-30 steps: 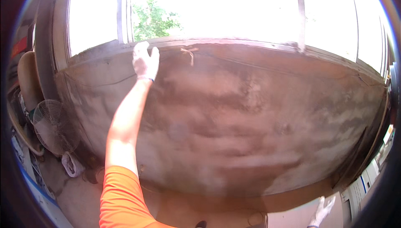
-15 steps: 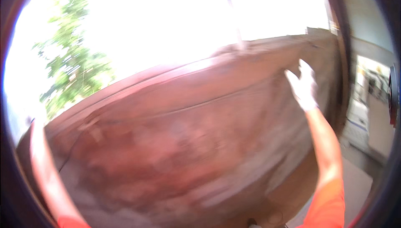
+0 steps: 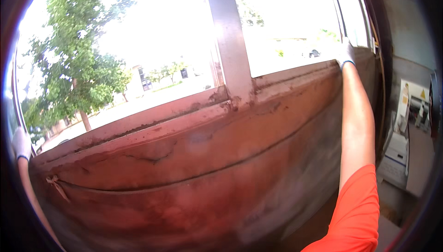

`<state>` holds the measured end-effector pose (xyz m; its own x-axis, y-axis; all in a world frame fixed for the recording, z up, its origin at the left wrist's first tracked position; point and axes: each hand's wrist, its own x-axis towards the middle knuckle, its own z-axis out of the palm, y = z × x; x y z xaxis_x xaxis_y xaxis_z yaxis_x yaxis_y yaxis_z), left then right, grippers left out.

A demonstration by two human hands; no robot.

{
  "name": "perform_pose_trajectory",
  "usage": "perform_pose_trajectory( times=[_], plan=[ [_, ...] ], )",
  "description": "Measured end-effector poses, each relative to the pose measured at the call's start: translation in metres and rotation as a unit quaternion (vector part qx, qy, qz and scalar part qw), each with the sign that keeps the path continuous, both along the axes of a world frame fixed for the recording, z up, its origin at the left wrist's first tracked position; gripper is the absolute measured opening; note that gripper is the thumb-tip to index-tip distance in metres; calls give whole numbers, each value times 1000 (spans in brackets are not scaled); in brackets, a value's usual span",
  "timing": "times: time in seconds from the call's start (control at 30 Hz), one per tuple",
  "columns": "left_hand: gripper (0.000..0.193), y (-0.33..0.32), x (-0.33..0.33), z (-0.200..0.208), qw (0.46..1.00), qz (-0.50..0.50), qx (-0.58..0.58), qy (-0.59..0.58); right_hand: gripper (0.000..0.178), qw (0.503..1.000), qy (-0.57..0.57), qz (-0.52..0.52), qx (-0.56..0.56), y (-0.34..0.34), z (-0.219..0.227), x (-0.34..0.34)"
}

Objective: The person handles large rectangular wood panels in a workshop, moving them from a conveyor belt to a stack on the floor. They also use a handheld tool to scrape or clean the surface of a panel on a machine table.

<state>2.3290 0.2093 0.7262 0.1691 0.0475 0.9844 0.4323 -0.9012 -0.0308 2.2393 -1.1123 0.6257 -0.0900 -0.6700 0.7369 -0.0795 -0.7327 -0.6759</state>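
Observation:
A wide window with a reddish, dirt-streaked frame (image 3: 234, 44) stretches in front of me, and my arms are spread toward its two sides. My right hand (image 3: 345, 54), in a white glove with a blue cuff, is closed around the lower end of a thin dark upright sash edge (image 3: 340, 9) at the right. At the far left, my left hand (image 3: 21, 144), gloved the same way, is against the narrow upright edge (image 3: 16, 90) of the window. Its fingers are small and blurred near the picture's rim, so their grip is unclear.
Below the sill (image 3: 152, 132) is a reddish-brown, cracked wall (image 3: 194, 201) with a sagging dark cord (image 3: 217, 172) tied at a knot (image 3: 55, 183). A white machine (image 3: 399, 146) stands on the right beside a brown post (image 3: 382, 67). Outside is a leafy tree (image 3: 76, 49).
My right hand, spread open before, has moved up and forward to the sash edge. My left hand has shifted outward to the left, and the view has tilted up, showing more of the window.

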Motion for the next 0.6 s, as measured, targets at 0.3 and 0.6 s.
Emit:
perform_pose_trajectory(
  times=[0.3,0.6],
  plan=[
    [27,-268,-29,-51,940,-340,-31,6,48,978,168,-125,-16,-94,46,-21],
    [30,-367,-61,-48,938,-339,46,-58,59,965,203,-163,-31,66,49,-39]
  ],
)
